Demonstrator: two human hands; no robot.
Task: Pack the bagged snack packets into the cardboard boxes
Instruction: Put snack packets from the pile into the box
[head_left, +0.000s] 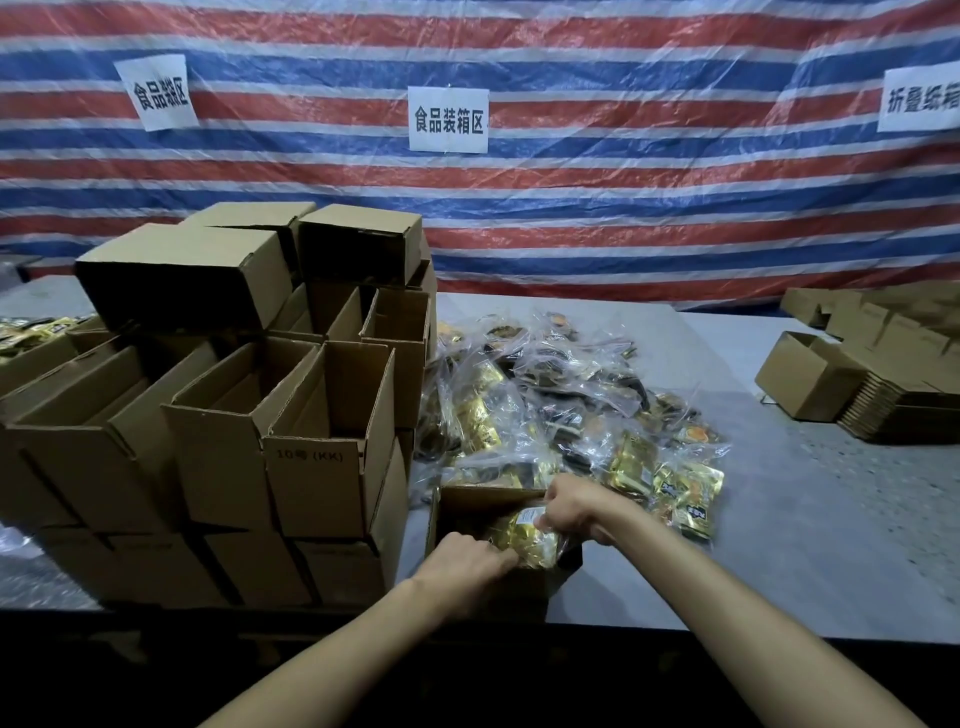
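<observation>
Read 食品装箱区 on the middle paper sign (448, 119) at twelve o'clock and 10号 (KK) on a stacked carton (311, 470) at nine. Pinched a crinkled clear bag of gold foil packets (527, 538) with left grip (467, 564) and right grip (571, 506), fingers curled, at the mouth of the open cardboard box (483, 499) at six on the grey counter (779, 519). Could not make out the packet label or the box's inside.
</observation>
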